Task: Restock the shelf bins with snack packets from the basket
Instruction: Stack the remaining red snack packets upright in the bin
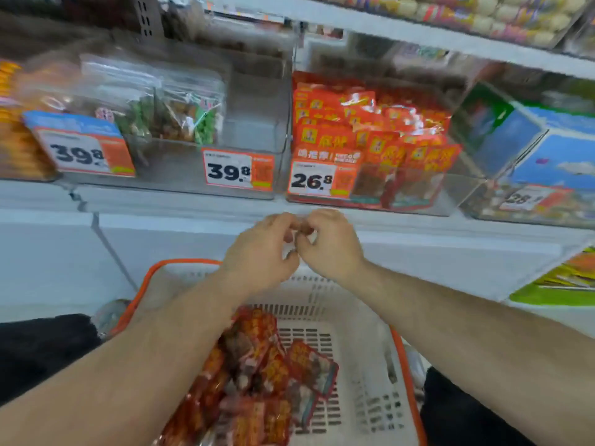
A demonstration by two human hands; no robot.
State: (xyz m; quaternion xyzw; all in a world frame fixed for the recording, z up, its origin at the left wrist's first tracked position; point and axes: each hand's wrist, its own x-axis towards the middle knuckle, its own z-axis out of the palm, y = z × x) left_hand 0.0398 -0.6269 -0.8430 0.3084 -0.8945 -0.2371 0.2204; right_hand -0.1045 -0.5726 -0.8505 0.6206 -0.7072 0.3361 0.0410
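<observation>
Your red printed snack packets [257, 375] lie heaped along the left side and near corner of the white slotted plastic basket with the orange rim [370, 375], which sits below the shelf's front edge. More of the same red packets [373, 130] fill the clear plastic bin marked 26.8 [415, 201], standing at the shelf's front edge. Your left hand [260, 252] and right hand [328, 243] meet above the basket's far rim, fingers curled, fingertips touching each other. Something small and dark seems pinched between them, but blur keeps me from telling what, or which hand has it. Left of the red bin, a clear bin tagged 39.8 [244, 185] holds transparent bags of mixed snacks [174, 114].
</observation>
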